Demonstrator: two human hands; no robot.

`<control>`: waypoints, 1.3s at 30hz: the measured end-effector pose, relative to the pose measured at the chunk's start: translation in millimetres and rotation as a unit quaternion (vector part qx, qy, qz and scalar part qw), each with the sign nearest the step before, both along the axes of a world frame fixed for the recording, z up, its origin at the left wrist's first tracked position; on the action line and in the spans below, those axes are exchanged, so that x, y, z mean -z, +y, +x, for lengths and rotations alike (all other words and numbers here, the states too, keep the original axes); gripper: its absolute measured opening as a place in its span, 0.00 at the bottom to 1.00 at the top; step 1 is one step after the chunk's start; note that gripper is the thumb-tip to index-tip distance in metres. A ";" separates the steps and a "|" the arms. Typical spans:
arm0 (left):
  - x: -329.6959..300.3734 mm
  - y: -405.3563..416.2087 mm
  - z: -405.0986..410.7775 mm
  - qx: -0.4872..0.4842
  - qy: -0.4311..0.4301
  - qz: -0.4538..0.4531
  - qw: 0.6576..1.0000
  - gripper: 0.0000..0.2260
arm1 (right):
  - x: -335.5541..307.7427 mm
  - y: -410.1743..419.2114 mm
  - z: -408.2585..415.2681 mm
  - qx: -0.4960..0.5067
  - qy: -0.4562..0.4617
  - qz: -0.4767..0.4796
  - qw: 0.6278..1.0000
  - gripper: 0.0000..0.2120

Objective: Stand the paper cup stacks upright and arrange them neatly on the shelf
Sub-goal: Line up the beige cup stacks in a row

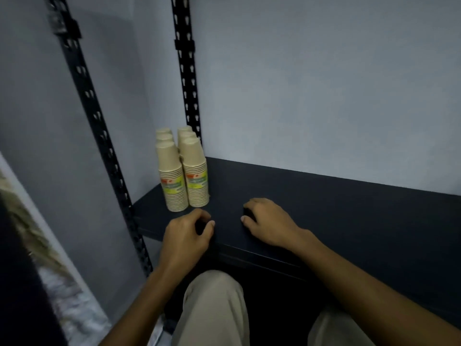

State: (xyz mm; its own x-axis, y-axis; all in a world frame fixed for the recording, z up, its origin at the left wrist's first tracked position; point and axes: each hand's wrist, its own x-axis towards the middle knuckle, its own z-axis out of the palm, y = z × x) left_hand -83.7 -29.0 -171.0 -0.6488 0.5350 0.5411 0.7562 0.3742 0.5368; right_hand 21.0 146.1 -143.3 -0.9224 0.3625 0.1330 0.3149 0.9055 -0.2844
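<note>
The cup stacks (183,171) stand upright in two tight rows at the shelf (324,208) corner, just beyond the left hand (187,233), which is nearer. The right hand (268,221) rests farther off. Both hands are loosely curled, holding nothing.

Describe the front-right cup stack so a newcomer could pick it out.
Find the dark shelf and follow it to its left end, where paper cup stacks stand upright in two rows by the black slotted upright. The front-right cup stack is nearest the left hand, its yellow-green label facing forward.

matt dark shelf (324,196), tan paper cup stacks (183,171), perforated metal uprights (185,71)
</note>
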 end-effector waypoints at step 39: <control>-10.7 3.4 -69.5 0.030 -0.269 0.175 0.947 0.19 | -3.8 -3.8 -66.3 -0.045 0.238 -0.465 0.852 0.20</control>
